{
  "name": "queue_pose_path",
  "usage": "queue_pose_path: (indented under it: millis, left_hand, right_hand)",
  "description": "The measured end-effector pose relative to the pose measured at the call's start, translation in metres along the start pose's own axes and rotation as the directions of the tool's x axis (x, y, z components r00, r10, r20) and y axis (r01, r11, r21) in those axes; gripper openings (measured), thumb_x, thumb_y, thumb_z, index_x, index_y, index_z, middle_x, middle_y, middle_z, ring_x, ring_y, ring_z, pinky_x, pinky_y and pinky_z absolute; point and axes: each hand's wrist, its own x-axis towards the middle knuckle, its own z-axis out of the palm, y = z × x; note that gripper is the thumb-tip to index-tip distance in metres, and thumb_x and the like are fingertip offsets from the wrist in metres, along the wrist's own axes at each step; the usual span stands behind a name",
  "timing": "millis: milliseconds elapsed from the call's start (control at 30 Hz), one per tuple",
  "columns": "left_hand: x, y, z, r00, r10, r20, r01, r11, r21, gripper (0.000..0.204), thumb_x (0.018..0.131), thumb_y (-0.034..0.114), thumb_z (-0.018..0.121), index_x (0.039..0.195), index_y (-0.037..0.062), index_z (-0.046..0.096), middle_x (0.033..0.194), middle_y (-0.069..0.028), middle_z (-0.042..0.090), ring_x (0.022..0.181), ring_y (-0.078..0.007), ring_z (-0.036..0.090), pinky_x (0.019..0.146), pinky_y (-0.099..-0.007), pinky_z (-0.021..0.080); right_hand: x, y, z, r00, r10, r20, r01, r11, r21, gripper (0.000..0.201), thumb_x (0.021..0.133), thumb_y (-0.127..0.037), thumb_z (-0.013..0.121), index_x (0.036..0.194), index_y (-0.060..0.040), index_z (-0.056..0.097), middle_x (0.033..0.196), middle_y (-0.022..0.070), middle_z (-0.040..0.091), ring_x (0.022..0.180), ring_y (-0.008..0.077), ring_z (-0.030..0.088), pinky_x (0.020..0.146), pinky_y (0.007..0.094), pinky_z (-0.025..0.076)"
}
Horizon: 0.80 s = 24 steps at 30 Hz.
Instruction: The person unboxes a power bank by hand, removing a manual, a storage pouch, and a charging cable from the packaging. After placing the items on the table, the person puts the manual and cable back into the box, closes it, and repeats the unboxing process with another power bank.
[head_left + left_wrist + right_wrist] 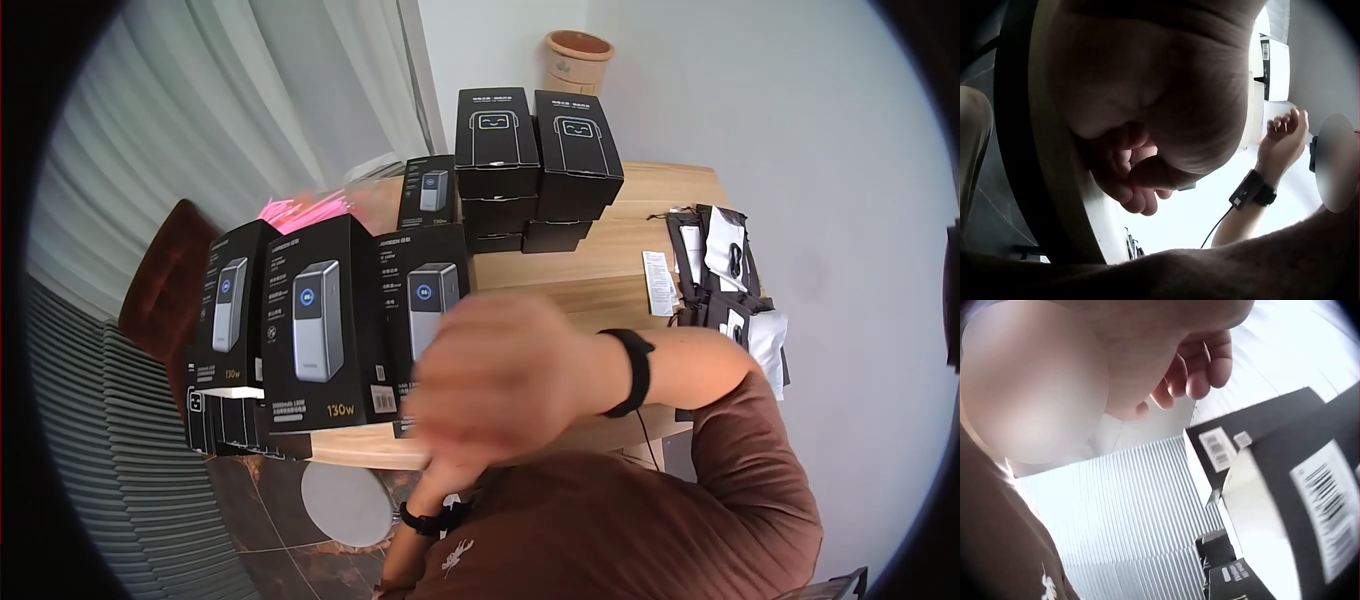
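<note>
We've got three matte black retail boxes side by side, overlapping in view: left box (225,305), middle box (315,345), right box (432,270). They're at the left part of the wooden table (615,285). Fronts face us, each printed with a silver-and-black power bank with a round blue display. We read gold "130W" on the left and middle ones. Middle one's nearest us, with a white barcode label by its lower right edge. Right one's lower part is mostly hidden, so we can't tell its state there.
</note>
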Motion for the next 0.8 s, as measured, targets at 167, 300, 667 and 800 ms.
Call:
queue_pose_path:
  millis: [167, 300, 667, 800]
  left_hand:
    - [0.009, 0.054, -0.022, 0.991, -0.08, 0.103, 0.117, 0.891, -0.438, 0.025, 0.088, -0.016, 0.049, 0.093, 0.0005, 0.066, 0.099, -0.0098, 0.074, 0.091, -0.0201, 0.068, 0.084, -0.0306, 0.054]
    - [0.005, 0.045, -0.021, 0.996, 0.059, 0.062, -0.018, 0.856, -0.517, 0.027, 0.083, -0.018, 0.045, 0.084, -0.0004, 0.065, 0.093, -0.0156, 0.075, 0.087, -0.0243, 0.07, 0.081, -0.0336, 0.055]
    - [-0.015, 0.036, -0.011, 0.938, -0.1, -0.332, -0.215, 0.583, -0.783, 0.008, 0.075, 0.002, 0.054, 0.074, 0.0017, 0.062, 0.066, -0.0198, 0.066, 0.055, -0.0292, 0.06, 0.058, -0.0373, 0.052]
    - [-0.01, 0.042, -0.011, 0.908, -0.178, -0.379, -0.24, 0.519, -0.82, 0.005, 0.077, 0.008, 0.057, 0.075, 0.005, 0.06, 0.062, -0.0179, 0.062, 0.05, -0.0287, 0.056, 0.054, -0.0366, 0.049]
  right_hand:
    - [-0.102, 0.057, -0.008, 0.613, 0.781, -0.122, -0.76, 0.624, 0.182, 0.026, 0.088, 0.0, 0.075, 0.112, -0.0046, 0.07, 0.094, 0.0088, 0.071, 0.071, 0.0211, 0.066, 0.062, 0.0285, 0.052]
    - [-0.138, 0.051, 0.022, 0.408, 0.913, 0.031, -0.9, 0.396, 0.179, 0.066, 0.089, 0.006, 0.068, 0.151, -0.0039, 0.047, 0.123, 0.0154, 0.071, 0.089, 0.0267, 0.072, 0.073, 0.0307, 0.057]
    - [-0.158, 0.08, 0.057, 0.6, 0.8, -0.035, -0.736, 0.568, 0.367, 0.085, 0.087, 0.013, 0.046, 0.168, -0.0073, 0.028, 0.161, 0.0196, 0.05, 0.145, 0.0364, 0.054, 0.117, 0.0432, 0.046]
    - [-0.138, 0.072, 0.05, 0.681, 0.732, -0.016, -0.686, 0.646, 0.335, 0.083, 0.086, 0.015, 0.042, 0.165, -0.0068, 0.036, 0.159, 0.0201, 0.052, 0.147, 0.0354, 0.052, 0.12, 0.0417, 0.043]
